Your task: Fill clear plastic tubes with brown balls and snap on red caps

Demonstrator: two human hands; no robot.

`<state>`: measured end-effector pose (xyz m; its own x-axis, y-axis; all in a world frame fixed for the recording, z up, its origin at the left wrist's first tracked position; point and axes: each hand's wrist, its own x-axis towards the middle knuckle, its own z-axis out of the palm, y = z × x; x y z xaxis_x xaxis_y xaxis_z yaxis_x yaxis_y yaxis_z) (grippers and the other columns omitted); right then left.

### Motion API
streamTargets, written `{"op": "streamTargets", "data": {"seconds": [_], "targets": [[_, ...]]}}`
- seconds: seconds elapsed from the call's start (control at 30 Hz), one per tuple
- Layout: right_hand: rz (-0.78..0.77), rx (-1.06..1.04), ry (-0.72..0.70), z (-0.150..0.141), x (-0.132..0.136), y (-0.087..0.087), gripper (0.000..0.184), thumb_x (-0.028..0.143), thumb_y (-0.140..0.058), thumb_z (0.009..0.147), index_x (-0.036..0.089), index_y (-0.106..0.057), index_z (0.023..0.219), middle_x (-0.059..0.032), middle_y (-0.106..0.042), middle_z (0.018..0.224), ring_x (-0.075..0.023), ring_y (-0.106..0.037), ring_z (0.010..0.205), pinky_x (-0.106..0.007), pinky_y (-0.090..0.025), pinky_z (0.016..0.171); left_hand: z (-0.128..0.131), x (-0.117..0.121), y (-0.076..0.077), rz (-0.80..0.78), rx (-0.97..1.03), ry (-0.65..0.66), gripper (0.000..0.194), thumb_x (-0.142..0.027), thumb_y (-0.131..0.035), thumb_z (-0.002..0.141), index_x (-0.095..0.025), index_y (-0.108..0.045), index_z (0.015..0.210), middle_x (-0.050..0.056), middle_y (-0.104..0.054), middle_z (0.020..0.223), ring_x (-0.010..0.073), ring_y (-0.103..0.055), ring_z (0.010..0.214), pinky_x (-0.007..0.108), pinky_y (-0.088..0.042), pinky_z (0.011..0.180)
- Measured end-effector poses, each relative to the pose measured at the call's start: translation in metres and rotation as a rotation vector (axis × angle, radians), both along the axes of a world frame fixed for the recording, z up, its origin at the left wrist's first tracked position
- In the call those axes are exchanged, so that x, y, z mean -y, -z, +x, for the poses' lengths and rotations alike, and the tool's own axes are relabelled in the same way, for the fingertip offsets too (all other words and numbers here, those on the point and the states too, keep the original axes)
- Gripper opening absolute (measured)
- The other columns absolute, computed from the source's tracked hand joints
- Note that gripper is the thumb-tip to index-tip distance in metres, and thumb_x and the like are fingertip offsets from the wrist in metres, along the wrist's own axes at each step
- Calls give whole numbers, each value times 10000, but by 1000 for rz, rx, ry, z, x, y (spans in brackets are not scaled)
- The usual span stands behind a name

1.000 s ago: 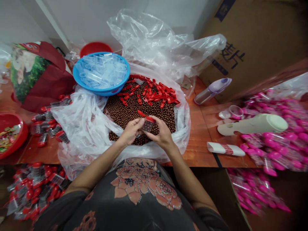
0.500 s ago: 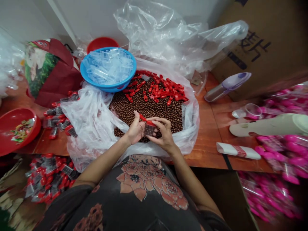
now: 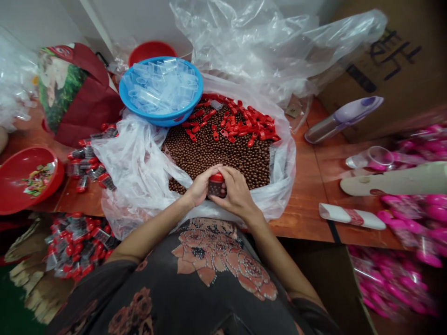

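Red cap [image 3: 217, 177] now sits on the small clear tube [image 3: 211, 190] of brown balls [image 3: 220, 189], with the left hand [image 3: 200, 187] closed over the cap and the right hand [image 3: 237, 193] wrapped snugly around the tube.

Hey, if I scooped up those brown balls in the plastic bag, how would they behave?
The brown balls look round and smooth, so they would probably roll and slip between fingers. They lie loose in a heap, so they would likely pour rather than clump. The plastic bag around them looks thin and floppy, so it probably offers little support.
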<state>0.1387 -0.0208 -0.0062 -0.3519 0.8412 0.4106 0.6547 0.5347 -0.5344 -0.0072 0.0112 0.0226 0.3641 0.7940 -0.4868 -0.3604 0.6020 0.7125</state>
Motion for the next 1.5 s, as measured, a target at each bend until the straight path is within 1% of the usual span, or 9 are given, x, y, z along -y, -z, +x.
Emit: {"op": "streamTargets", "data": {"seconds": [0.3, 0.47, 0.63, 0.73, 0.83, 1.1, 1.27, 1.4, 1.5], "targets": [[126, 124, -70, -6, -10, 0, 548, 488, -625, 776, 204, -520, 1233, -126, -640, 1176, -296, -570, 1124, -489, -341, 1062, 5, 20, 16, 52, -104, -119, 513, -466, -478, 870, -204, -493, 1310, -50, -482, 512, 108, -436, 415, 241, -362, 436], [63, 171, -43, -20, -15, -1, 681, 510, -636, 812, 185, -435, 1376, -139, -601, 1272, -298, -537, 1200, -510, -321, 1102, -14, 7, 10, 156, -197, -135, 474, -535, -464, 877, -196, -483, 1207, -50, -518, 566, 107, -474, 421, 225, -387, 424], [-78, 137, 15, -18, -23, 12, 823, 388, -592, 889, 169, -138, 1540, -211, -337, 1513, -318, -370, 1389, -479, -428, 1067, -125, -73, -32, 642, -881, -466, 496, -609, -334, 942, -170, -528, 1070, -10, -596, 739, 94, -546, 527, 235, -425, 513], [-105, 89, 29, -5, -30, 23, 709, 334, -536, 924, 214, -194, 1533, -190, -373, 1486, -305, -392, 1381, -495, -426, 1086, -204, -113, -68, 710, -1078, -688, 394, -534, -411, 959, -166, -523, 1045, 25, -593, 878, 151, -598, 828, 277, -453, 696], [-107, 81, 63, 7, -38, 28, 594, 310, -502, 938, 212, -317, 1494, -185, -412, 1459, -310, -426, 1358, -517, -419, 1095, -230, -126, -81, 925, -1454, -814, 312, -454, -551, 918, -190, -573, 1083, 70, -589, 1088, 210, -521, 1121, 334, -410, 927], [-88, 119, 116, 15, -60, 17, 422, 239, -480, 934, 154, -536, 1344, -204, -462, 1421, -307, -491, 1304, -494, -450, 1073, -104, -139, 9, 1108, -1462, 423, 346, -156, -493, 891, -200, -653, 1194, 91, -583, 1081, 189, -591, 947, 309, -464, 876], [-72, 163, 186, 33, -62, 20, 372, 207, -445, 941, 134, -588, 1277, -199, -537, 1331, -292, -542, 1237, -481, -473, 1051, -79, -170, 28, 1038, -1477, 577, 320, -145, -548, 849, -172, -694, 1132, 105, -571, 1065, 211, -605, 939, 324, -463, 880], [-55, 165, 230, 49, -75, 21, 371, 207, -465, 929, 146, -591, 1272, -187, -548, 1318, -300, -548, 1226, -500, -477, 1041, -73, -181, 21, 1087, -1108, 820, 215, -268, -648, 824, -181, -732, 1003, 52, -640, 951, 180, -626, 862, 273, -479, 820], [-35, 147, 201, 48, -90, 20, 372, 199, -460, 929, 153, -592, 1274, -184, -541, 1329, -297, -536, 1243, -501, -467, 1053, -58, -197, 19, 1175, -1070, 687, 249, -257, -554, 887, -167, -717, 1051, 67, -666, 1014, 184, -631, 940, 278, -471, 892]]}}
